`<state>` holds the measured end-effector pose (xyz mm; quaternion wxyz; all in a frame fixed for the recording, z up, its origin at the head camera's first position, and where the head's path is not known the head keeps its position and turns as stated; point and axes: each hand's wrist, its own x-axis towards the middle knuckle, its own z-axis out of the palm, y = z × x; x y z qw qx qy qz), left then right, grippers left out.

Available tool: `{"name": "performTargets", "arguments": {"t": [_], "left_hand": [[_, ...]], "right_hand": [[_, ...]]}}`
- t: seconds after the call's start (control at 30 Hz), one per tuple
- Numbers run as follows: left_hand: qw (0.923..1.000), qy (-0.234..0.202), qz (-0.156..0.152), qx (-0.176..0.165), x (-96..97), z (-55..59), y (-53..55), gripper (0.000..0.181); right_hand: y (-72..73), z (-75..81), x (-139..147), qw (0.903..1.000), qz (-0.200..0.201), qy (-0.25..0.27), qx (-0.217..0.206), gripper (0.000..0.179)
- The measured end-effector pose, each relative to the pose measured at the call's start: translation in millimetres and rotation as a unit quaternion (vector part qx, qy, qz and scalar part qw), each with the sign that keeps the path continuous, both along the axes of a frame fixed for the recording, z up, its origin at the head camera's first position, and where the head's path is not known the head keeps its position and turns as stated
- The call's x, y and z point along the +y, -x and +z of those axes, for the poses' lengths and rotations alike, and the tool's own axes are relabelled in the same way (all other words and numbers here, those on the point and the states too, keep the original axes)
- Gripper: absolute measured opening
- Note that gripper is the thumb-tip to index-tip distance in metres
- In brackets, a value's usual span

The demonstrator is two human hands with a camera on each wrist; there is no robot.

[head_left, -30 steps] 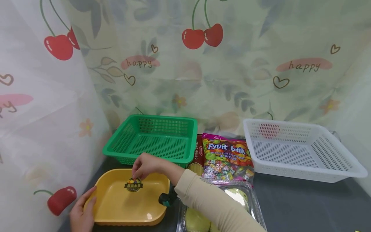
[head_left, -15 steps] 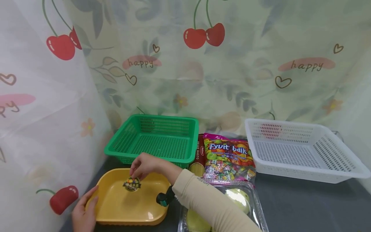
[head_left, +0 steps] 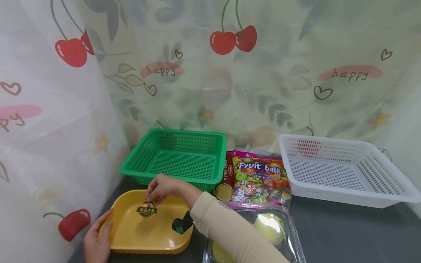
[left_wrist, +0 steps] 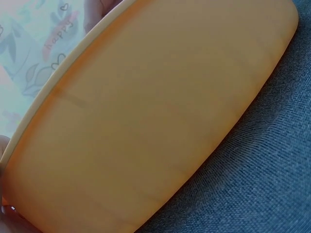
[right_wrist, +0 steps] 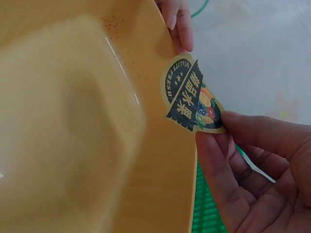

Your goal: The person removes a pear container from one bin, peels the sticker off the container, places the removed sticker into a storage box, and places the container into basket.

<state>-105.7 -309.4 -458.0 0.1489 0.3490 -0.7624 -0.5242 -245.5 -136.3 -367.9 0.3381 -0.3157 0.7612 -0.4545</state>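
Note:
A black and gold fruit sticker (head_left: 146, 209) with a fruit picture hangs over the yellow tray (head_left: 138, 239). My right hand (head_left: 166, 188) pinches it between thumb and fingers at its fruit-picture edge. In the right wrist view, the sticker (right_wrist: 187, 94) shows flat and close to the tray wall; I cannot tell whether they touch. At the tray's left end my left hand (head_left: 97, 239) grips the rim, thumb on the near part and fingers farther along. The left wrist view is mostly filled by the tray's outer side (left_wrist: 155, 107), with only bits of fingers at the rim.
Behind the tray stands a green basket (head_left: 184, 160). To the right lie a red packet (head_left: 226, 179), a candy bag (head_left: 260, 179) and a clear lidded box (head_left: 292, 237) holding yellow-green fruit, partly under the right forearm. A white basket (head_left: 325, 175) stands at the back right.
The right hand and the sticker have shifted slightly left over the tray. The left hand keeps its grip on the rim. The whole head view has drifted slightly.

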Motion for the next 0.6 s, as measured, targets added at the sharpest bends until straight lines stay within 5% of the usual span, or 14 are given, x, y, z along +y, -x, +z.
{"name": "performTargets", "arguments": {"t": [0.6], "left_hand": [[0.9998,-0.014,0.001,0.012,1.7,1.7,-1.1,0.043]], "right_hand": [[-1.7,-5.7,-4.8,0.9998,0.001,0.003,-0.019,0.007]]}}
